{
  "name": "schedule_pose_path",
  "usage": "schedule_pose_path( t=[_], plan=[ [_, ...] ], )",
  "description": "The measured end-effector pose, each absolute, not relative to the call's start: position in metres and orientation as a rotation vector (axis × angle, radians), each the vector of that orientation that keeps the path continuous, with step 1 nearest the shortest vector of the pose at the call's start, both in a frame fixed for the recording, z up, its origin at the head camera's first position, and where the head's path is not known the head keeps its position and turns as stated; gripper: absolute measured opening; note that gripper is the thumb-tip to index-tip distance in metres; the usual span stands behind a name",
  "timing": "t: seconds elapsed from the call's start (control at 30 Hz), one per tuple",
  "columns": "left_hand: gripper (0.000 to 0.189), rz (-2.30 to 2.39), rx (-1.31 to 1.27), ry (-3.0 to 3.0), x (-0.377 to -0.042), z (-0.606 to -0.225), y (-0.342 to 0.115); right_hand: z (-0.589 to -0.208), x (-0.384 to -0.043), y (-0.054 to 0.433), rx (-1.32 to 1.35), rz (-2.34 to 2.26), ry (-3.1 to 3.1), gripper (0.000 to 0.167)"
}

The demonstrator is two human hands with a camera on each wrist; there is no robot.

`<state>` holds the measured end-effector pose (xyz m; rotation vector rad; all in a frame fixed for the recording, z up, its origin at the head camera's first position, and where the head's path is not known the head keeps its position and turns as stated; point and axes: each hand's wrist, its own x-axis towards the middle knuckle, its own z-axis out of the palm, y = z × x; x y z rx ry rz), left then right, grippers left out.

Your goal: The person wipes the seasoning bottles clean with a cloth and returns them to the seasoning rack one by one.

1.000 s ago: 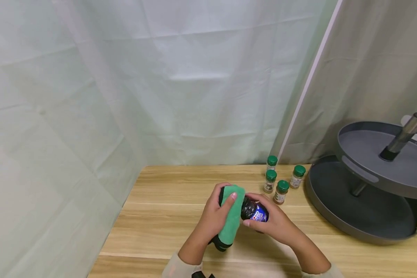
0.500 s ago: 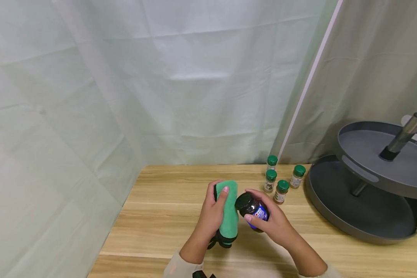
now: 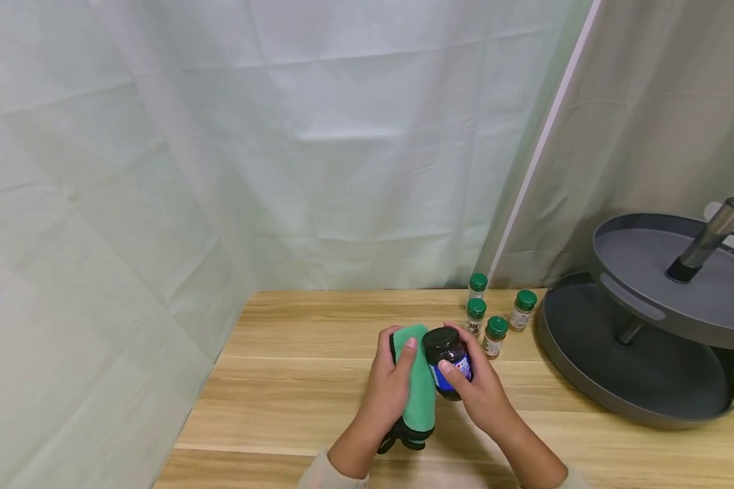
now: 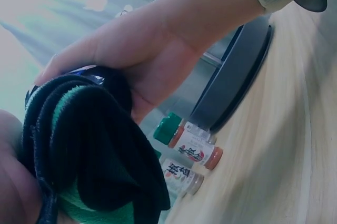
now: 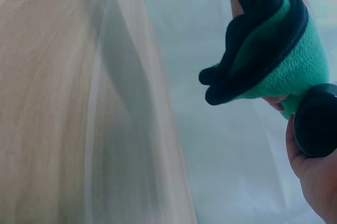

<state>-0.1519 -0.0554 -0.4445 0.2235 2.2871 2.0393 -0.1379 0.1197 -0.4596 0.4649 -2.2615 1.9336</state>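
Note:
My left hand (image 3: 389, 380) grips a folded green cloth (image 3: 418, 401) with black edging, its thumb lying along the front. In the right wrist view the folded layers of the cloth (image 5: 295, 61) show from one end. My right hand (image 3: 482, 387) holds a dark jar (image 3: 445, 346) with a black lid and a blue label, thumb across the label. The jar stands nearly upright in the hand, above the table, and its left side touches the cloth. In the left wrist view the cloth (image 4: 110, 145) hides most of the jar.
Several small spice bottles with green caps, among them one spice bottle (image 3: 495, 336), stand behind the right hand. A dark two-tier round tray (image 3: 563, 367) with a metal post takes up the right side. The wooden table (image 3: 281, 380) meets pale curtains (image 3: 367, 170) at the back.
The jar has turned from lying tilted toward the cloth to nearly upright. The cloth drew left away from the jar, then came back right against it.

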Motion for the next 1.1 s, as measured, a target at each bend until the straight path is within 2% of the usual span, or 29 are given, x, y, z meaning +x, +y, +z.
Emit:
schedule_pose_path(
  t=[0.13,0.43,0.6,0.77,1.0,1.1],
  plan=[
    [0.043,2.029,0.276,2.343,-0.148,-0.445,-0.052,-0.461,-0.137,0.117,0.392,1.973,-2.224,0.051],
    [0.040,1.787,0.524,2.606,-0.140,-0.449,-0.045,-0.462,-0.140,0.119,0.021,2.036,-2.228,0.043],
    [0.039,1.659,0.642,2.690,-0.136,-0.451,-0.041,-0.460,-0.142,0.123,-0.019,2.200,-2.117,0.054],
    [0.039,1.707,0.558,2.702,-0.138,-0.451,-0.042,-0.456,-0.142,0.124,-0.034,2.358,-2.103,0.063],
    [0.039,1.851,0.433,2.696,-0.146,-0.446,-0.050,-0.454,-0.142,0.119,0.065,2.322,-2.102,0.049],
    [0.036,1.912,0.402,2.688,-0.148,-0.445,-0.052,-0.454,-0.140,0.114,0.067,2.321,-2.099,0.049]
  ],
)
